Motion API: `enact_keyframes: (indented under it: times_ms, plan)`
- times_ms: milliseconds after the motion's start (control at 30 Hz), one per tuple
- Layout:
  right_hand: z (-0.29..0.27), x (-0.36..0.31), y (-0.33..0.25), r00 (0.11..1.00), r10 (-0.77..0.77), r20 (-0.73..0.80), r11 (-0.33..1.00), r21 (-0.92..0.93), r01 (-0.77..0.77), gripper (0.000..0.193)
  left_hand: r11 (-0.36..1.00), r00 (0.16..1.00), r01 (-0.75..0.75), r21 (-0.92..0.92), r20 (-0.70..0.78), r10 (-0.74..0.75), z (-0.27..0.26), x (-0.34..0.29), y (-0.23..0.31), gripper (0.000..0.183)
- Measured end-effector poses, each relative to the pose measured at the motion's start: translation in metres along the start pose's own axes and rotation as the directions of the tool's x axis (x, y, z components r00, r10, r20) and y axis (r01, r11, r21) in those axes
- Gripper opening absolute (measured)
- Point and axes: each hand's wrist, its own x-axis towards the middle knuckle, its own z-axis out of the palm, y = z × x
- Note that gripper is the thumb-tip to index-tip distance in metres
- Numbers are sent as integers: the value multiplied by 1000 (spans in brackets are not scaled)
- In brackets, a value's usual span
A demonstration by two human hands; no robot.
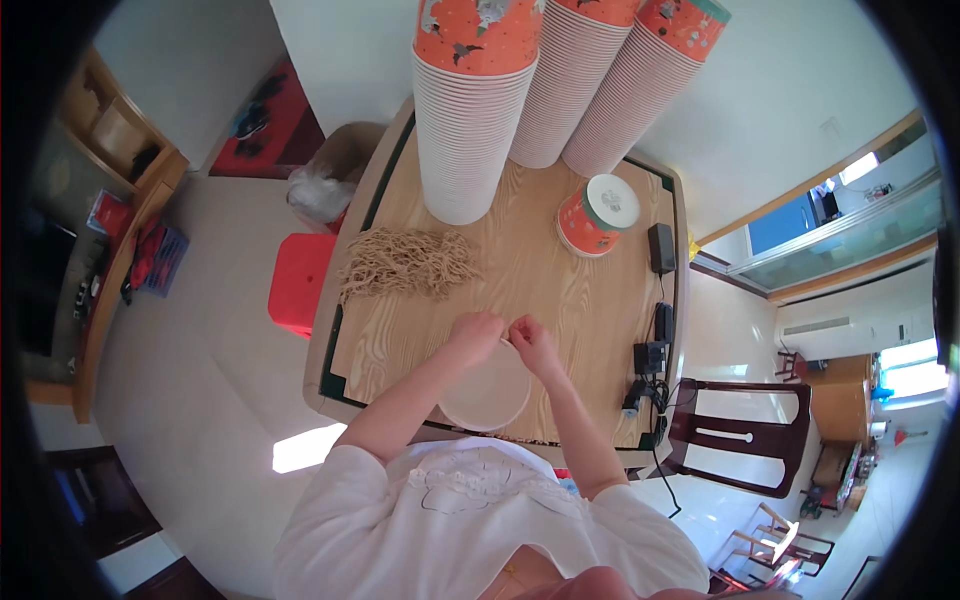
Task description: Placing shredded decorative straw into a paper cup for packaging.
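Note:
Close to the table's front edge is a round, pale paper bucket [487,402], partly covered by my left forearm. My left hand [478,335] is closed at its far rim, fingers pinched together. Just to the right, my right hand [534,342] also makes a pinch, its fingertips close to the left ones. Whatever lies between the fingertips is too small to tell. Beyond my left hand, a loose heap of tan twisted cords [408,264] lies on the wooden table [520,270].
Tall stacks of nested orange-and-white paper buckets [470,130] rise at the back. A short orange bucket [592,225] with a white top stands right of them. Black power adapters [650,357] and cables line the right edge. A red stool [300,282] stands left, a dark wooden chair [740,437] right.

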Motion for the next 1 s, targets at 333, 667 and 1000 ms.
enact_keyframes:
  times_ms: [333,667,1000]
  plan:
    - [-5,5,18,998,34,50,997,65,-37,10,735,992,73,-674,124,15,18,-3,-7,16]
    - [-10,16,26,972,144,187,981,105,-166,11,354,964,-17,-935,79,256,45,12,-41,11]
    - [-10,14,19,969,162,188,982,69,-177,11,146,956,87,-985,123,266,54,8,-53,14]
